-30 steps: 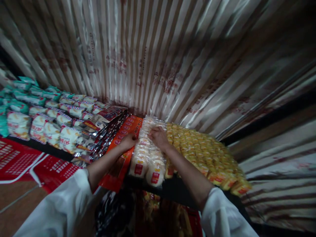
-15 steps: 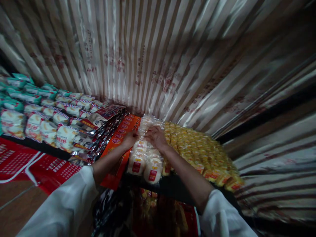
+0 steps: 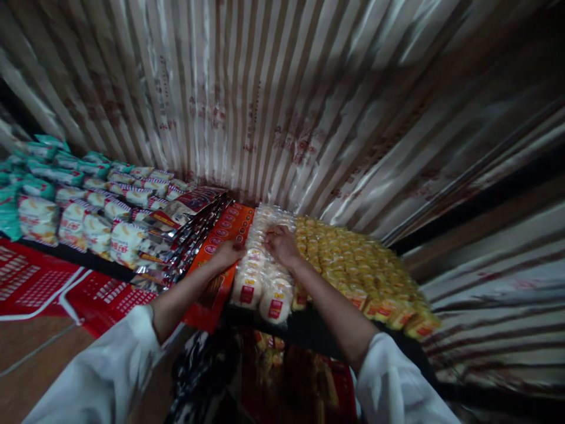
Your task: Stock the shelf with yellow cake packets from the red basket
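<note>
Both hands work a row of pale round snack packs (image 3: 260, 277) w/ red labels, lying on a dark shelf (image 3: 309, 333) between a flat orange pack (image 3: 220, 247) on the left and a wide block of yellow packs (image 3: 362, 271) on the right.

Left hand (image 3: 228, 254) lies flat against the row's left edge, fingers together, palm partly on the orange pack, pressing sideways into the pale packs; nothing pinched. Right hand (image 3: 281, 244) sits on top of the row near its far end, fingers curled down over a clear wrapper. Can't tell if it's pinching that wrapper or just pushing on it, as the fingertips are hidden.

The step looks like squaring up the pale row. To do it well, I'd judge:
- Keep the left hand as a straight fence along the edge, so packs line up vs. the orange pack rather than riding over it.
- Press w/ the right hand from above only lightly: wrappers look slick and puffy, so they probably slide or pop up under hard force.
- Work from the back toward the front; the 2 front packs overhang the shelf lip and could tip off if shoved forward.
- Watch the seam w/ the yellow packs so none get dragged across.

Further left sit silver-and-red foil packs (image 3: 176, 235), then white-and-red bags (image 3: 88, 224). Striped sheeting (image 3: 273, 100) forms the back wall.
</note>
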A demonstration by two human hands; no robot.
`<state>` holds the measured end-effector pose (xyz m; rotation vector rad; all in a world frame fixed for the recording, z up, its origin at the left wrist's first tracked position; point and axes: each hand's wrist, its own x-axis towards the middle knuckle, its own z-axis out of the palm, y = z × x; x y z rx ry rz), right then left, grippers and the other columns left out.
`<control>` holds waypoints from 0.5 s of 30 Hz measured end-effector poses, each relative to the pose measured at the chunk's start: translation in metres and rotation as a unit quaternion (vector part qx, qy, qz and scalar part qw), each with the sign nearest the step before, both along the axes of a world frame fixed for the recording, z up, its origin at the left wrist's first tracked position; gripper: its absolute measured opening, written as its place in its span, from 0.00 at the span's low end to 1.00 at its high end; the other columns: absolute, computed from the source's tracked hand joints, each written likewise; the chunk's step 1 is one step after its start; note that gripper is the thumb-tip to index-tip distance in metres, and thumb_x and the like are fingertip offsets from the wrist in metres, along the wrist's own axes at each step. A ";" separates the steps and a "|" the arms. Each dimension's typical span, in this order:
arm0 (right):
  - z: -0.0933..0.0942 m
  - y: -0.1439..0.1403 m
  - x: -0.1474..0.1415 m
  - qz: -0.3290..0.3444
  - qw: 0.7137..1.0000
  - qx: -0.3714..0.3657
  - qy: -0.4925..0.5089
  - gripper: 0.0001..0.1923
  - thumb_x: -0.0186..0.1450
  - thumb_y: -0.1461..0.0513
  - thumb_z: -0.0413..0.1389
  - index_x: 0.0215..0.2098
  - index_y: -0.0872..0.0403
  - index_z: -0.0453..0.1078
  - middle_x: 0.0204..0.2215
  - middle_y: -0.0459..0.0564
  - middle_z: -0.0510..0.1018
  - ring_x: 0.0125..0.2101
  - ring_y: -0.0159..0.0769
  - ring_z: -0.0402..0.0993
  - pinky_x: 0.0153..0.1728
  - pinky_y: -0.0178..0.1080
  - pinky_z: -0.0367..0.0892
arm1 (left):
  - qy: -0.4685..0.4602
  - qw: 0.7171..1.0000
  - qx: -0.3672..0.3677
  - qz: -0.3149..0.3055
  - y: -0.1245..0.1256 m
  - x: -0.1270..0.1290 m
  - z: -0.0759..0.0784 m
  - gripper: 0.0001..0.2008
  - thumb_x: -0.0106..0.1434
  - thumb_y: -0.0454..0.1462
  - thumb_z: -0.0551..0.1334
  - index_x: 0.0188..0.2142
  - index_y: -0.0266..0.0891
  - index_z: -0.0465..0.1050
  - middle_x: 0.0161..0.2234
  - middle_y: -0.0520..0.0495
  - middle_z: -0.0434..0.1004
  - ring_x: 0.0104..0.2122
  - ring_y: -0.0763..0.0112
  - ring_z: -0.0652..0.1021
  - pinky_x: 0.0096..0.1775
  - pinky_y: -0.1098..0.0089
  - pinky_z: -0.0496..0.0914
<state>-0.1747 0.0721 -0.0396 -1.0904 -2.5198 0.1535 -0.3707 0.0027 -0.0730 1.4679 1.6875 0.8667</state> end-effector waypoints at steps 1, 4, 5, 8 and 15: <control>-0.001 0.000 0.000 0.000 1.000 -0.001 0.002 0.03 0.58 0.64 0.58 0.26 0.54 0.73 0.39 0.52 0.75 0.45 0.43 0.63 0.48 0.46 0.59 | -0.019 1.000 0.009 0.002 0.001 0.003 -0.002 0.04 0.54 0.35 0.61 0.28 0.35 0.74 0.27 0.49 0.76 0.28 0.71 0.74 0.29 0.74 0.64; -0.002 0.001 0.001 0.006 1.000 0.001 0.012 0.03 0.59 0.64 0.58 0.28 0.54 0.73 0.39 0.52 0.76 0.45 0.43 0.63 0.49 0.46 0.60 | -0.047 0.998 0.027 0.027 0.005 0.012 -0.005 0.03 0.55 0.32 0.60 0.29 0.35 0.73 0.26 0.49 0.76 0.28 0.72 0.73 0.30 0.75 0.65; -0.002 0.000 0.002 0.011 1.000 0.006 0.021 0.03 0.60 0.63 0.57 0.29 0.54 0.73 0.38 0.52 0.76 0.45 0.42 0.64 0.49 0.46 0.60 | -0.048 0.998 0.029 0.038 0.006 0.016 -0.005 0.04 0.55 0.32 0.59 0.29 0.35 0.73 0.27 0.49 0.76 0.29 0.72 0.73 0.30 0.75 0.65; -0.001 -0.004 0.004 0.028 0.998 0.020 0.054 0.04 0.60 0.60 0.58 0.30 0.53 0.74 0.39 0.51 0.76 0.44 0.41 0.65 0.49 0.46 0.60 | -0.036 0.996 0.021 0.073 0.007 0.024 -0.003 0.05 0.57 0.33 0.59 0.32 0.36 0.73 0.27 0.49 0.77 0.30 0.71 0.74 0.32 0.74 0.66; 0.002 -0.016 0.003 0.041 0.999 -0.010 0.008 0.01 0.55 0.64 0.63 0.26 0.53 0.75 0.41 0.50 0.76 0.47 0.44 0.64 0.50 0.48 0.60 | 0.019 0.996 0.018 0.086 0.000 0.026 0.011 0.10 0.61 0.39 0.58 0.39 0.37 0.72 0.36 0.45 0.78 0.35 0.68 0.76 0.35 0.72 0.66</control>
